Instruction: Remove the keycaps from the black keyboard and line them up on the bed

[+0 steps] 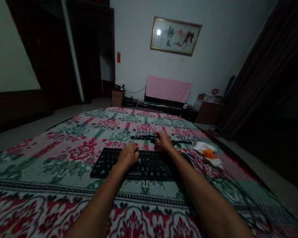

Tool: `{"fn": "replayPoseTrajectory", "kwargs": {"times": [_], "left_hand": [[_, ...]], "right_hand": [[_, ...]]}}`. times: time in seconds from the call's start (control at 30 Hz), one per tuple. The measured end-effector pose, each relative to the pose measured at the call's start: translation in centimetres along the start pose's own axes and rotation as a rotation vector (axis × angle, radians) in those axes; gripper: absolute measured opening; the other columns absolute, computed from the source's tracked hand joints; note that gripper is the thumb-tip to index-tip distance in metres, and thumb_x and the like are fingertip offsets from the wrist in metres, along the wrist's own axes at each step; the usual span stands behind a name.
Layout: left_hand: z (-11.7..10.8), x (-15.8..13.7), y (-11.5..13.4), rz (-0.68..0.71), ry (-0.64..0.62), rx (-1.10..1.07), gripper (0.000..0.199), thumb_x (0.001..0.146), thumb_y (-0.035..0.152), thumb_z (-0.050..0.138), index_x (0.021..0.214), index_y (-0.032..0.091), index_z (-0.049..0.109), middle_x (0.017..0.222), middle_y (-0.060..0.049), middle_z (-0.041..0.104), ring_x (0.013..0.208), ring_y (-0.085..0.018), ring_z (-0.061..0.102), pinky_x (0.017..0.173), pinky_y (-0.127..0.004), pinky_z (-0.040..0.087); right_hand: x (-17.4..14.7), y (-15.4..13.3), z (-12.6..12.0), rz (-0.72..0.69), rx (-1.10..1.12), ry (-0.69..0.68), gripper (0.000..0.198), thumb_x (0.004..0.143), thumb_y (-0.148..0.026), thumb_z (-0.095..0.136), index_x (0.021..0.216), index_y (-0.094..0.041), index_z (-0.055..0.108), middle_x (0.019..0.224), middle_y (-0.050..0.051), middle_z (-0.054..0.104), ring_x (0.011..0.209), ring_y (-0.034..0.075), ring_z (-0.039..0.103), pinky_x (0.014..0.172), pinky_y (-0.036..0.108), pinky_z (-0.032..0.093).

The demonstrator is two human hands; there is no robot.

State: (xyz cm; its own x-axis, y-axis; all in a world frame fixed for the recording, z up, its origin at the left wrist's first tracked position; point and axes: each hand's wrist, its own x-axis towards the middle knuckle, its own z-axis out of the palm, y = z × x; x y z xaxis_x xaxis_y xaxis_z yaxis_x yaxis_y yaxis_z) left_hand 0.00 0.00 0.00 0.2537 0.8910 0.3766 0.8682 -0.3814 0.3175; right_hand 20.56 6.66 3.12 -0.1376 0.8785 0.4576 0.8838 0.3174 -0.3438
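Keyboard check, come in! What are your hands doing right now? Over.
Left hand resting on the black keyboard. Right hand past its far edge, at small dark pieces on the bedspread. White cloth lies to the right.

Head view; forward-down over bed [64,155]; near

Both arms outstretched, left hand [128,156] and right hand [164,140] palm-down.
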Motion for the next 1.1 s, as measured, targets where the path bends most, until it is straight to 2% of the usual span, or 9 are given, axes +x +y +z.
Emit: {"fn": "replayPoseTrajectory", "kwargs": {"times": [0.13,0.2,0.3,0.43,0.53,0.77,0.97,1.1], "left_hand": [[-0.4,0.0,0.0,-0.044,0.030,-0.028,0.030,0.077,0.018,0.045,0.101,0.018,0.064,0.105,-0.006,0.064,0.103,-0.019,0.055,0.095,-0.030,0.040],[-0.7,0.0,-0.3,-0.066,0.025,-0.015,0.031,0.077,0.018,0.045,0.101,0.018,0.064,0.104,-0.006,0.065,0.102,-0.019,0.056,0.095,-0.030,0.040],[-1.4,0.0,-0.9,-0.092,-0.002,0.029,0.031,0.077,0.019,0.044,0.101,0.018,0.064,0.105,-0.006,0.065,0.103,-0.019,0.055,0.095,-0.029,0.039],[-2.4,-0.1,-1.4,-0.102,-0.086,0.075,0.030,0.079,0.025,0.042,0.094,0.020,0.068,0.101,-0.005,0.067,0.099,-0.019,0.058,0.090,-0.029,0.042],[-2.6,-0.1,-1.5,-0.093,-0.121,0.087,0.031,0.079,0.027,0.041,0.090,0.020,0.069,0.097,-0.006,0.068,0.097,-0.020,0.059,0.087,-0.030,0.043],[-2.3,-0.1,-1.3,-0.119,-0.131,0.099,0.035,0.080,0.028,0.039,0.098,0.021,0.068,0.102,-0.005,0.067,0.098,-0.020,0.059,0.087,-0.028,0.042],[-2.9,-0.2,-0.9,-0.107,-0.152,0.125,0.034,0.081,0.028,0.038,0.090,0.021,0.069,0.094,-0.005,0.069,0.092,-0.019,0.060,0.082,-0.027,0.043],[-2.8,-0.2,-0.9,-0.112,-0.165,0.133,0.035,0.081,0.029,0.036,0.093,0.021,0.069,0.097,-0.006,0.068,0.094,-0.020,0.060,0.082,-0.028,0.043]], "right_hand": [[-1.2,0.2,-1.4,0.023,0.262,0.123,0.025,0.076,-0.019,0.045,0.095,-0.016,0.061,0.090,0.006,0.065,0.082,0.017,0.059,0.078,0.030,0.046],[-1.9,-0.3,-2.2,0.094,0.436,0.154,0.028,0.081,-0.033,0.043,0.098,-0.017,0.057,0.086,0.005,0.066,0.068,0.014,0.059,0.067,0.028,0.047],[-2.9,-1.5,-3.4,0.199,0.652,0.142,0.034,0.082,-0.044,0.039,0.100,-0.018,0.050,0.085,0.003,0.066,0.051,0.010,0.055,0.056,0.025,0.046],[-4.4,-3.4,-4.4,0.192,0.759,0.088,0.033,0.082,-0.045,0.037,0.085,-0.016,0.052,0.079,0.003,0.064,0.048,0.009,0.052,0.051,0.023,0.043],[-5.2,-4.1,-4.3,0.128,0.732,0.043,0.036,0.084,-0.045,0.035,0.080,-0.015,0.055,0.073,0.002,0.061,0.053,0.010,0.052,0.054,0.021,0.041],[-6.3,-5.5,-3.6,-0.003,0.502,-0.158,0.034,0.086,-0.036,0.034,0.069,-0.015,0.055,0.058,-0.001,0.053,0.056,0.010,0.049,0.055,0.020,0.035],[-6.6,-5.9,-3.8,-0.014,0.446,-0.138,0.032,0.086,-0.035,0.035,0.064,-0.017,0.051,0.054,-0.003,0.050,0.051,0.009,0.047,0.053,0.019,0.033],[-6.4,-5.0,-3.4,0.048,0.486,-0.140,0.030,0.086,-0.034,0.035,0.070,-0.017,0.053,0.056,-0.002,0.055,0.048,0.008,0.050,0.050,0.019,0.034]]}}
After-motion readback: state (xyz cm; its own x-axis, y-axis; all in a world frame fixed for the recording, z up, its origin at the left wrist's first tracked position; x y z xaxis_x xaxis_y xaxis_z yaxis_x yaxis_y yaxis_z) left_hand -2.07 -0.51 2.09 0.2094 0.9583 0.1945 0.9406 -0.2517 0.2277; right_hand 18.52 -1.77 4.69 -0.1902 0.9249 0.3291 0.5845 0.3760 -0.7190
